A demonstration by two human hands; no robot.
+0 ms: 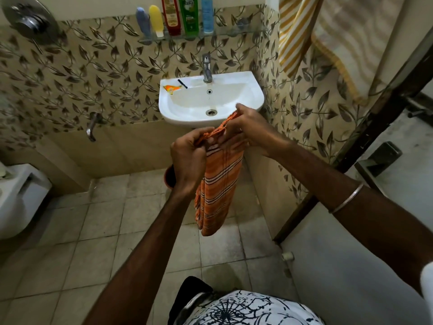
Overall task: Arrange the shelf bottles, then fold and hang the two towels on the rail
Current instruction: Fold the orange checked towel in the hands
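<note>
- Both hands are closed on the top edge of the orange towel in the middle of the frame: left hand, right hand.
- The towel hangs down narrow. If one hand lets go, the fold could fall open or drop to the floor.
- The yellow striped towel at upper right is cut off, and its rail is hidden.
- The bottles at the top are cut off too.

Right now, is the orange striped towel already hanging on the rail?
No: the orange striped towel hangs in front of the sink, gripped at its top edge by the left hand and right hand.
</note>
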